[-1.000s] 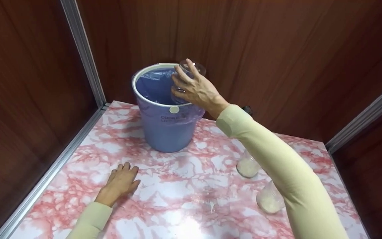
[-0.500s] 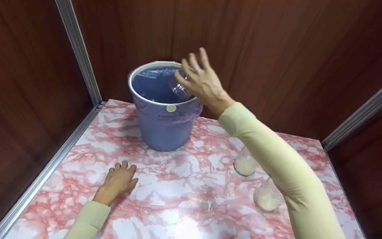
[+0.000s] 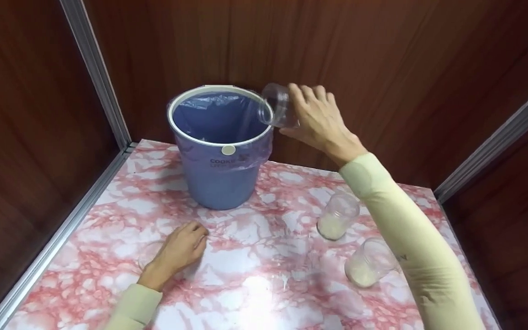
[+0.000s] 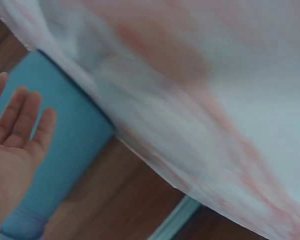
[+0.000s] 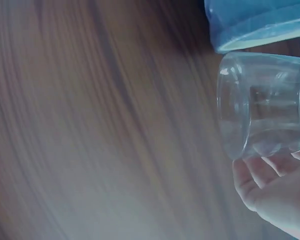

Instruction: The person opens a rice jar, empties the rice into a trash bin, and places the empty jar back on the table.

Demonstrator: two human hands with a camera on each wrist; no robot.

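Note:
My right hand [image 3: 321, 121] grips a clear plastic jar [image 3: 277, 104], tipped on its side at the right rim of the blue bin [image 3: 220, 183]. In the right wrist view, the jar [image 5: 270, 105] looks see-through, with fingers curled along its lower side. The bin has a pale rim and a plastic liner [image 3: 227, 103] folded over it. My left hand [image 3: 179, 247] is low over the marbled table, in front of the bin, holding nothing. Its fingers [image 4: 22, 112] are loosely bent in the left wrist view.
Two clear jars with pale contents stand at the right: one jar [image 3: 337, 217] farther back, the other jar [image 3: 368, 266] nearer, beside my right sleeve. Brown wood-look panels [image 3: 337, 55] enclose the red-and-white table [image 3: 227, 266] at the back and sides.
My right hand has drawn the jar out of the bin's mouth and rightward to the rim. The left hand has shifted slightly right, its fingers more bent. The head view has moved a little.

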